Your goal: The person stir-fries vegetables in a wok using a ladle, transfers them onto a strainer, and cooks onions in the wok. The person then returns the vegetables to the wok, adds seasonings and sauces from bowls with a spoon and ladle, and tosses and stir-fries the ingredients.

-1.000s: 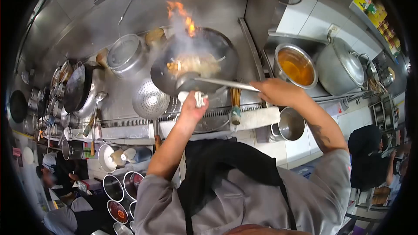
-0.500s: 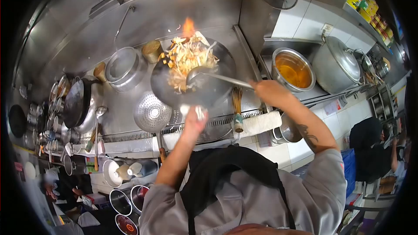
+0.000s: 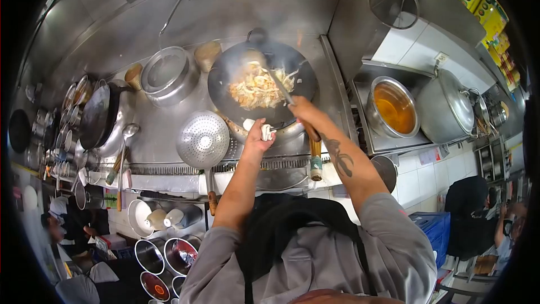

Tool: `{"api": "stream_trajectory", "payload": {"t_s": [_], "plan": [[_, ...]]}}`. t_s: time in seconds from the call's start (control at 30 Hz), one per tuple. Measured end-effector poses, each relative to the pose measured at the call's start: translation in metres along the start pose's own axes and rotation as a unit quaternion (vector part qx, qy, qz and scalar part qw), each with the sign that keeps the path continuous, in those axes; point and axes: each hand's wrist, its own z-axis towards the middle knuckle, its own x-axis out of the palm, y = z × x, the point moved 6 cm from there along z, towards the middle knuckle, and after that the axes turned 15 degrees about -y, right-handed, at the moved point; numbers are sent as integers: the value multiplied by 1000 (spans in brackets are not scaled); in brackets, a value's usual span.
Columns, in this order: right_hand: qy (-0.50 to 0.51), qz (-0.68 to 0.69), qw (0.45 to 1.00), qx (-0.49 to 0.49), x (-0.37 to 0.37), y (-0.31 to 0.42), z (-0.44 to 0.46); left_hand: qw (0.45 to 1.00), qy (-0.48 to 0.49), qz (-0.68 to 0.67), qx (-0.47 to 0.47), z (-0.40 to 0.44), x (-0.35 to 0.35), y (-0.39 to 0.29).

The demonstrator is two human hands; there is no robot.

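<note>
- The wok [image 3: 223, 79] is wide, round and dark, with a smoky haze over its far part; it sits on the steel range [image 3: 149, 135].
- Inside lies the food [image 3: 259, 90], a loose heap of pale strips with small orange pieces, glossy and uneven.
- The right hand [image 3: 304, 111] is closed around the long handle of the ladle [image 3: 279, 85], with no gap visible between fingers and handle. The handle's metal part slants into the wok; its brown end shows below the hand. The bowl end, blurred by haze, is at the far side of the food.
- The left hand [image 3: 259, 137] is curled nearly shut on a white, folded cloth [image 3: 267, 133] at the wok's near rim. Whether the fingers also press on metal under it, I cannot tell.
- Just left of the wok rests the skimmer [image 3: 203, 135], a shallow metal disc pierced with small holes, its handle wooden at the end.
- The brush [image 3: 316, 166], of stiff tan bristles bound in green, stands near the right forearm.
- Beyond the skimmer is a round, dull metal pot [image 3: 165, 74].
- On the right, a shiny steel bowl [image 3: 392, 110] holds clear orange liquid, beside a large lidded stockpot [image 3: 444, 110].
</note>
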Motion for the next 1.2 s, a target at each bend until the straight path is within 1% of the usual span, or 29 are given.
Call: {"api": "stream_trajectory", "payload": {"t_s": [0.03, 0.1, 0.17, 0.23, 0.3, 0.33, 0.37, 0.43, 0.47, 0.5, 0.6, 0.63, 0.7, 0.73, 0.77, 0.87, 0.9, 0.97, 1.0, 1.03, 1.07, 1.1, 1.17, 1.2], "plan": [[-7, -34, 997, -63, 7, 0, -8, 1000, -25, -2, 5, -4, -1, 0], [-26, -98, 977, -190, 16, -1, -28, 1000, -12, 6, 0, 11, -4, 1], [2, -141, 957, -252, -18, -18, -63, 1000, -14, 20, 2, 6, -3, 1], [29, -230, 943, -237, -70, -8, -105, 1000, 0, 8, 4, 19, -7, 0], [18, -320, 911, -258, -103, -10, -114, 1000, 1, -18, 21, 17, -9, 7], [15, -362, 894, -263, -110, -17, -121, 999, -8, -35, 36, -1, -8, 13], [-13, -379, 877, -296, -113, -17, -129, 997, -13, -50, 52, -19, -2, 16], [-81, -412, 831, -365, -118, -4, -135, 999, -12, -37, 27, -95, 11, 41], [-78, -408, 835, -362, -120, 0, -137, 999, -15, -30, 15, -128, 11, 52], [-71, -405, 838, -358, -122, 5, -141, 999, 21, -26, -28, -142, 15, 60], [-33, -360, 864, -350, -122, 11, -168, 997, -3, -69, 14, -106, 21, 40], [-28, -339, 873, -350, -127, 17, -175, 997, 23, -71, 23, -107, 27, 33], [26, -306, 891, -334, -155, 30, -197, 999, 5, -37, 20, -123, 23, 40], [64, -283, 901, -321, -160, 24, -208, 1000, -16, -21, 13, -136, 12, 47], [104, -246, 909, -320, -163, 12, -203, 999, 6, -33, -13, -147, 11, 51], [107, -292, 919, -241, -151, 2, -178, 997, -50, -52, 11, -136, 17, 37], [48, -291, 913, -283, -141, -10, -161, 998, 10, -43, 40, -99, 7, 35], [-8, -325, 897, -301, -113, -27, -146, 997, 22, -43, 55, -56, -31, 67], [-37, -344, 886, -310, -112, -27, -141, 997, 30, -44, 63, -50, -49, 83], [-35, -344, 881, -323, -113, -23, -150, 998, 44, -35, 31, -55, -75, 106], [-36, -344, 876, -338, -115, -17, -160, 998, 61, -25, 2, -59, -84, 117], [-2, -350, 874, -338, -120, -12, -167, 998, 45, -32, 12, -74, -73, 108], [46, -294, 903, -311, -130, -7, -171, 998, 5, -53, 25, -121, -46, 94], [74, -266, 915, -295, -135, -4, -174, 998, 31, -51, 3, -114, -28, 74]]}}
